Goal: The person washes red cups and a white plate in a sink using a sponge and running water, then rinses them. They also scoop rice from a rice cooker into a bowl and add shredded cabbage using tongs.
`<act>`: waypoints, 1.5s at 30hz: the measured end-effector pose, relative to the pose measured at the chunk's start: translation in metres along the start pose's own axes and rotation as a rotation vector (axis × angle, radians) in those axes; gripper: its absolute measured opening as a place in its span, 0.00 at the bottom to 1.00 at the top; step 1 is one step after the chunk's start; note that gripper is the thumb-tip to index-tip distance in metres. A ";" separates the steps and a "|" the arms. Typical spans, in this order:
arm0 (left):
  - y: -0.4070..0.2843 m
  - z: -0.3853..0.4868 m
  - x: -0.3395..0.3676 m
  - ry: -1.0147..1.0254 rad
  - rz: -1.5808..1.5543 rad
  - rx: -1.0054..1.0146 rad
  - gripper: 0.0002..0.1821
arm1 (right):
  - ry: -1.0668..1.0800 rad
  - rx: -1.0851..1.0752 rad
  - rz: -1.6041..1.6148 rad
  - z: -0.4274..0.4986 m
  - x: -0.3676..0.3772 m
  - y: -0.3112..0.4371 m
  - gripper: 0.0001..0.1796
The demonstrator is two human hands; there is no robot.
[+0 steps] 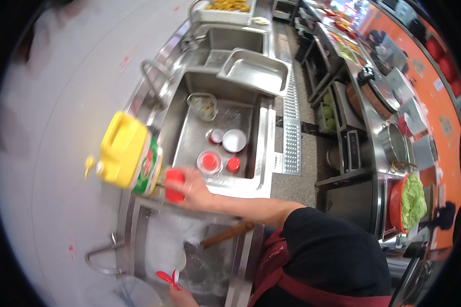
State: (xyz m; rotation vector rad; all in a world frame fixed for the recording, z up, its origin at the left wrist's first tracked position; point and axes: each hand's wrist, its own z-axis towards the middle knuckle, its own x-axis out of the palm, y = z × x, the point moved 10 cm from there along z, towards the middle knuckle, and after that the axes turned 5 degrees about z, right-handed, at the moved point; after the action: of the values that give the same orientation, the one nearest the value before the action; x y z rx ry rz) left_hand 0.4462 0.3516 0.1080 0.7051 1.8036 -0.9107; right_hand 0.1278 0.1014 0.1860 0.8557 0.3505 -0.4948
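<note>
My right hand (195, 190) is stretched over the ledge between two sink basins, gripping a red container (174, 185), perhaps a cup. Right beside it stands a yellow pump jug (125, 151) with a green and white label. At the bottom of the view, my left hand (182, 297) holds a red spoon (167, 279) and a small red-and-white piece by the handles, over the near basin (234, 282). White suds (159, 238) cover part of the water there. A wooden handle (227, 235) slants out of that basin, its other end hidden.
In the adjacent basin (249, 111) lie a white bowl (234, 141), a red-topped container (233, 164), a round dish with red inside (209, 162) and a strainer of scraps (203, 106). A steel pan (255, 71) bridges the rim. Taps (153, 82) line the wall side.
</note>
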 end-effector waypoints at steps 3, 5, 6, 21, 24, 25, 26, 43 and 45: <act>-0.088 0.004 -0.013 -0.001 0.148 0.056 0.17 | -0.043 0.289 -0.284 0.025 -0.087 -0.138 0.32; -0.195 0.023 -0.008 -0.017 -0.056 0.353 0.15 | 0.213 0.456 -0.581 0.014 -0.105 -0.237 0.24; -0.245 0.034 0.000 -0.025 -0.110 0.426 0.17 | 0.409 0.463 -0.695 -0.002 -0.103 -0.279 0.22; -0.513 0.104 0.304 0.530 0.483 0.665 0.17 | 1.007 0.684 -0.511 -0.033 -0.098 -0.337 0.19; -0.482 0.090 0.174 0.048 -0.103 0.694 0.17 | 0.598 0.645 -0.225 0.005 -0.110 -0.255 0.14; -0.453 0.082 0.126 -0.129 -0.342 0.704 0.17 | 0.525 0.699 -0.033 0.000 -0.103 -0.223 0.13; -0.411 0.075 0.093 -0.201 -0.448 0.645 0.16 | 0.583 0.734 0.191 -0.017 -0.077 -0.182 0.10; 0.114 -0.082 0.071 -0.262 -0.626 -0.350 0.15 | 1.773 1.136 0.183 -0.310 0.165 -0.016 0.10; 0.119 -0.056 0.078 -0.299 -0.636 -0.332 0.17 | 1.743 1.185 0.205 -0.304 0.142 0.000 0.10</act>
State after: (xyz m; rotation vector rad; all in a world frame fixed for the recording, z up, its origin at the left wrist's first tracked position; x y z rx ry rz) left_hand 0.4826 0.4694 0.0181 -0.2291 1.8624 -1.0153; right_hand 0.2168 0.3021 -0.0683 2.3494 1.6130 0.4921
